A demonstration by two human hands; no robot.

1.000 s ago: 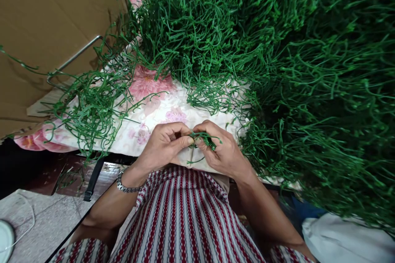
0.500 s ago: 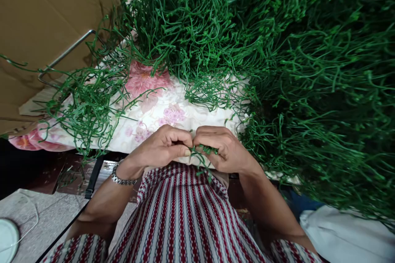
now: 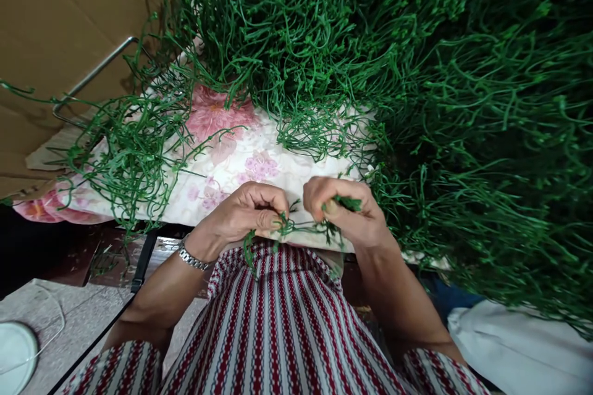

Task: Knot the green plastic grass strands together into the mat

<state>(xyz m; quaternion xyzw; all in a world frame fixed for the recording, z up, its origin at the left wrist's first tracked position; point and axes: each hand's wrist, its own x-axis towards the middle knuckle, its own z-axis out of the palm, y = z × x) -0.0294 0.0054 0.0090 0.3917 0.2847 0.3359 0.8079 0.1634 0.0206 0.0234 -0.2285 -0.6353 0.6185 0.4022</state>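
Note:
My left hand [image 3: 252, 213] pinches a green plastic sprig [image 3: 249, 253] that dangles over the striped apron near the front edge. A short gap to the right, my right hand [image 3: 345, 213] is closed on green pieces [image 3: 347, 203], some sticking out above its thumb. Thin green strands stretch between the two hands. Beneath them lies a white cloth with pink flowers [image 3: 259, 166]. A loose heap of green stems [image 3: 134, 166] rests on the cloth to the left, and a large mass of green sprigs [image 3: 324, 43] fills the back and right.
Brown cardboard [image 3: 69, 12] stands at the back left beside a bent metal rod [image 3: 97, 74]. Low on the left are a black strap [image 3: 144, 259] and a round white object [image 3: 16, 355] with a thin cord. Pale fabric [image 3: 519, 345] lies at the lower right.
My hands, which were together, have moved apart, the right one shifting right and turning. A sprig now hangs below my left hand.

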